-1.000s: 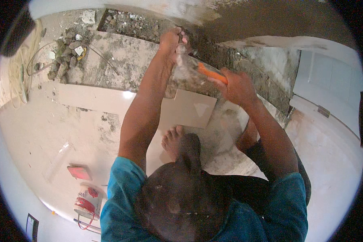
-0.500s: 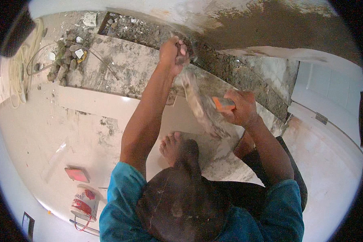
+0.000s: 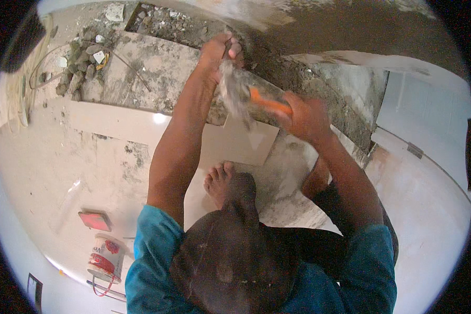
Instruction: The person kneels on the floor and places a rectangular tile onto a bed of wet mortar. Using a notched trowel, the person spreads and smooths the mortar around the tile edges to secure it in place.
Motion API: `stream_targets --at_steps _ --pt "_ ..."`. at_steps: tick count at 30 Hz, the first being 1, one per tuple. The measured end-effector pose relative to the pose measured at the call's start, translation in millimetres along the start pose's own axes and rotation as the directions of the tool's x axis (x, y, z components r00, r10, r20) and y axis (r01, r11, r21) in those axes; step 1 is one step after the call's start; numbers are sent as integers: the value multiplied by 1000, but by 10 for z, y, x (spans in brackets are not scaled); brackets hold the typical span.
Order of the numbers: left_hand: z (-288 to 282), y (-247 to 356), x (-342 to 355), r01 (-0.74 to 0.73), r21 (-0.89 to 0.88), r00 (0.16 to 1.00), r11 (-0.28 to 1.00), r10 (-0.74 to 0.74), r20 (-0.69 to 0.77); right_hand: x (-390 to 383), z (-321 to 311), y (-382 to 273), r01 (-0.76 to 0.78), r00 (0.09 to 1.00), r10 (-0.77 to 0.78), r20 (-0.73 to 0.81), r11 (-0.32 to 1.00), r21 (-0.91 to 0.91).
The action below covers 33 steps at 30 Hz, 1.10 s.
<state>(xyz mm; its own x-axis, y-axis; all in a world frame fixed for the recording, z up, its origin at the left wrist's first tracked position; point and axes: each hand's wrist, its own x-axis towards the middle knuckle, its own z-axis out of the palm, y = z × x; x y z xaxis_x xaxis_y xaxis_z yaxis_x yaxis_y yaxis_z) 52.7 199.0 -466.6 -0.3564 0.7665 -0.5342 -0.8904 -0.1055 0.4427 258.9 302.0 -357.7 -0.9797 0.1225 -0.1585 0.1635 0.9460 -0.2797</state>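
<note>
The right hand [image 3: 306, 118] clamps its fingers on an orange-handled hammer [image 3: 271, 104], near the left hand [image 3: 214, 55], fingers curled around an indistinct dark object [image 3: 227, 50].

The hammer [image 3: 256, 98] has an orange grip and a grey head. The sleeves [image 3: 154, 235] are teal, the trousers [image 3: 277, 251] black. The tile [image 3: 235, 145] is plain beige. The far wall [image 3: 361, 39] is white with a grey-brown patch. At near left, the bucket [image 3: 104, 259] is white with red markings, the block [image 3: 93, 221] pinkish red. The floor [image 3: 107, 175] is cream, darkly blotched.
</note>
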Motion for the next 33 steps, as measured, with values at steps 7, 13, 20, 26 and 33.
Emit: stream_targets --at_steps 7,13,20,26,33 --pt "-39 4 72 53 9 999 999 -53 -12 37 -48 -19 -134 988 137 75 990 -39" --pt "-116 -16 120 72 -52 997 996 -71 21 88 -60 -73 -5 959 38 280 993 -118" --pt "7 51 69 65 -137 980 988 -89 -180 22 -9 -67 39 996 -31 -79 994 102" --pt "-93 263 -565 28 457 886 889 189 -422 -264 57 -66 -40 978 63 -200 992 118" --pt "-1684 1053 -912 560 813 567 -161 789 -235 -152 500 -182 -108 963 136 -232 986 126"
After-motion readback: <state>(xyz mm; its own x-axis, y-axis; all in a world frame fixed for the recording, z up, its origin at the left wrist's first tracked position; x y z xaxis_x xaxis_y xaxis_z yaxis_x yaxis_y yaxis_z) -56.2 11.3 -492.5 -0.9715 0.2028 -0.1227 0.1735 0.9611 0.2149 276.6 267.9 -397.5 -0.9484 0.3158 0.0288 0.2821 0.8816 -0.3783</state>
